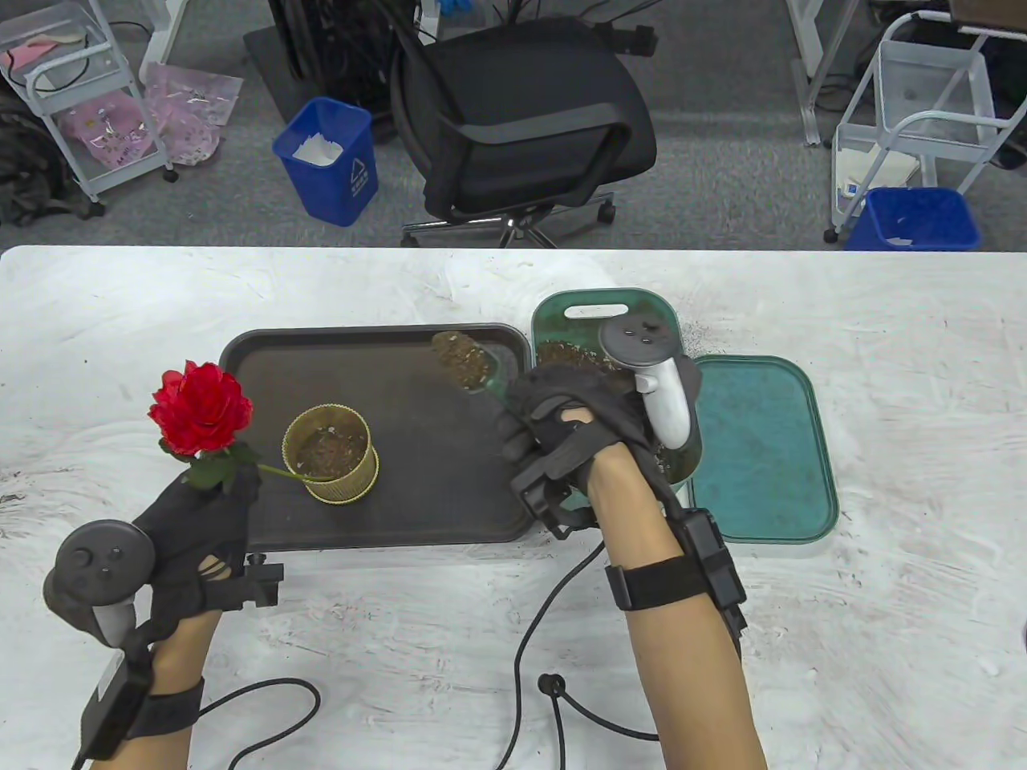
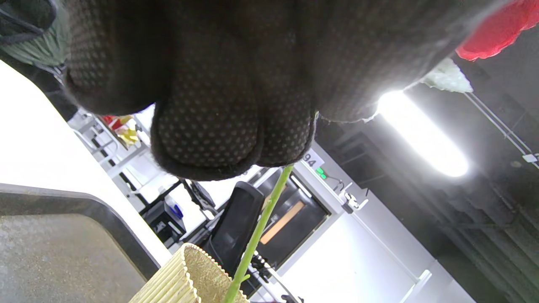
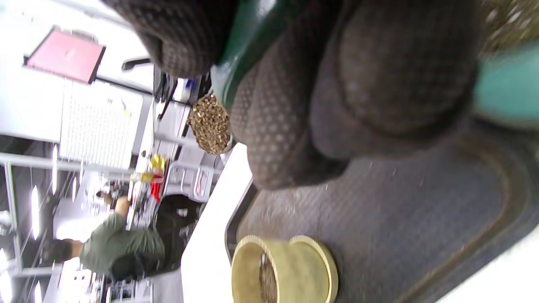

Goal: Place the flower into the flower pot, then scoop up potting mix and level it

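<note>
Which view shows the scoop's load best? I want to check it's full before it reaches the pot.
The table view: the scoop, gripped by the right hand, shows its whole mix-filled bowl above the brown tray. The right wrist view shows only its heaped tip past the fingers. The left wrist view misses it.

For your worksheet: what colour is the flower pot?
Pale yellow-gold, ribbed pot; the table view shows it best.

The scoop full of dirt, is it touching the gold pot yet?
Apart. The table view shows the scoop, gripped by the right hand, over the dark tray, with bare tray between it and the pot.
</note>
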A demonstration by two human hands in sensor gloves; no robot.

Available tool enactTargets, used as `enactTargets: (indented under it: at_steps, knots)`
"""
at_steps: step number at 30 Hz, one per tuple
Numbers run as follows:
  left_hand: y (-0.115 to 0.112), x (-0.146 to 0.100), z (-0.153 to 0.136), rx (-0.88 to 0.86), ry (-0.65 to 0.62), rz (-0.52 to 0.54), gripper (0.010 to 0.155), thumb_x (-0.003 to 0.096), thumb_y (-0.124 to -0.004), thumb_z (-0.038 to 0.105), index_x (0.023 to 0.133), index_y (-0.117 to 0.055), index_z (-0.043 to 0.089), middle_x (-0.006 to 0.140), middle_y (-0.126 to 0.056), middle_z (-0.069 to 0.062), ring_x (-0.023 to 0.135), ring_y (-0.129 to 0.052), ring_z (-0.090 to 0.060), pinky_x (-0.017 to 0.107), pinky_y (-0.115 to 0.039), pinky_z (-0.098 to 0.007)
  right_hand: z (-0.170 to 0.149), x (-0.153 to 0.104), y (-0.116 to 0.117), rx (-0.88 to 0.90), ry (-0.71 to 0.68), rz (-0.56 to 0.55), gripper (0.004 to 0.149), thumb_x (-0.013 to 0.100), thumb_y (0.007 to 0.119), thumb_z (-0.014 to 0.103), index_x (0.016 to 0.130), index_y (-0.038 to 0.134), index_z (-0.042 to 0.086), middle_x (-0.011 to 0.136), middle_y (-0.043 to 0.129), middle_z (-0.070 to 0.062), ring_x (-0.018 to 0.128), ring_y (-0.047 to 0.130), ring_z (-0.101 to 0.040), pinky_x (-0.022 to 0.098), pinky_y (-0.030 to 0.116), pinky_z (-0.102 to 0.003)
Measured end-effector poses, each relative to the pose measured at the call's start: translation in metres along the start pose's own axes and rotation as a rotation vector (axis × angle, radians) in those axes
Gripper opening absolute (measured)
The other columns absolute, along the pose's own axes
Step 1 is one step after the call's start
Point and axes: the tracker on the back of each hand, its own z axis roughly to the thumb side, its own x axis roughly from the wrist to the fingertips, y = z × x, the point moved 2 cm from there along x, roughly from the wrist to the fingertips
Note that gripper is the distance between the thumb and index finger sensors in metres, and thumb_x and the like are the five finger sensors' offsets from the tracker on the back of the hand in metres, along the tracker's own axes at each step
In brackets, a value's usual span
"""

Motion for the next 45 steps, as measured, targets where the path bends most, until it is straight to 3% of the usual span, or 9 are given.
enactTargets:
  at_steps: [7,12,21,31,37,42,45]
  knots:
    - [-0.001,-0.001,0.000,-0.004,0.000,-0.002,0.042,0.0423,-0.092,0.047,0.075,-0.098,0.021,0.059,-0.107,0.004,0.036,-0.116,-0.019,0.035,-0.096,-0.036,0.007,0.024,0.070,-0.076,-0.010,0.172,0.053,0.044,0.073,0.031,0.088,0.069,0.002,0.065,0.096,-0.016,0.031,0.108,-0.029,0.016,0.097,-0.039]
    - [-0.001,-0.001,0.000,-0.006,0.003,-0.002,0.042,0.0423,-0.092,0.047,0.075,-0.098,0.021,0.059,-0.107,0.005,0.036,-0.116,-0.019,0.035,-0.096,-0.036,0.004,0.038,0.099,-0.133,0.017,0.222,0.053,0.044,0.073,0.031,0.089,0.069,0.002,0.065,0.096,-0.016,0.031,0.108,-0.029,0.017,0.097,-0.039]
    - [-0.001,-0.002,0.002,0.004,-0.010,-0.001,0.042,0.0423,-0.092,0.047,0.075,-0.098,0.021,0.059,-0.107,0.004,0.036,-0.115,-0.019,0.035,-0.096,-0.036,0.021,0.039,0.124,-0.411,-0.028,0.066,0.053,0.044,0.078,0.031,0.088,0.071,0.003,0.065,0.097,-0.016,0.031,0.108,-0.030,0.016,0.096,-0.040]
    - [-0.001,-0.002,0.002,0.001,-0.008,-0.003,0.043,0.0423,-0.092,0.047,0.075,-0.098,0.021,0.059,-0.107,0.004,0.036,-0.116,-0.019,0.035,-0.096,-0.036,0.051,0.006,0.160,-0.934,-0.256,-0.223,0.055,0.041,0.085,0.032,0.088,0.073,0.006,0.065,0.098,-0.014,0.032,0.108,-0.030,0.018,0.096,-0.041]
    - [-0.001,-0.002,0.002,0.003,-0.009,-0.003,0.042,0.0423,-0.092,0.047,0.075,-0.098,0.021,0.059,-0.107,0.005,0.036,-0.116,-0.019,0.035,-0.096,-0.036,0.053,-0.009,0.146,-0.916,-0.286,-0.286,0.054,0.041,0.084,0.031,0.088,0.073,0.006,0.065,0.098,-0.014,0.032,0.108,-0.029,0.018,0.096,-0.041]
    - [-0.001,-0.002,0.001,0.000,-0.004,-0.003,0.043,0.0423,-0.092,0.047,0.075,-0.098,0.021,0.059,-0.107,0.004,0.036,-0.116,-0.019,0.035,-0.096,-0.036,0.060,-0.028,0.103,-0.807,-0.279,-0.338,0.054,0.041,0.084,0.031,0.088,0.073,0.006,0.065,0.098,-0.014,0.032,0.108,-0.029,0.017,0.096,-0.041]
    - [-0.001,-0.002,0.001,-0.001,-0.003,-0.003,0.043,0.0422,-0.092,0.047,0.075,-0.098,0.021,0.059,-0.107,0.004,0.036,-0.115,-0.019,0.035,-0.096,-0.036,0.062,-0.045,0.058,-0.699,-0.256,-0.397,0.054,0.041,0.083,0.032,0.087,0.074,0.006,0.064,0.098,-0.014,0.031,0.108,-0.030,0.017,0.096,-0.041]
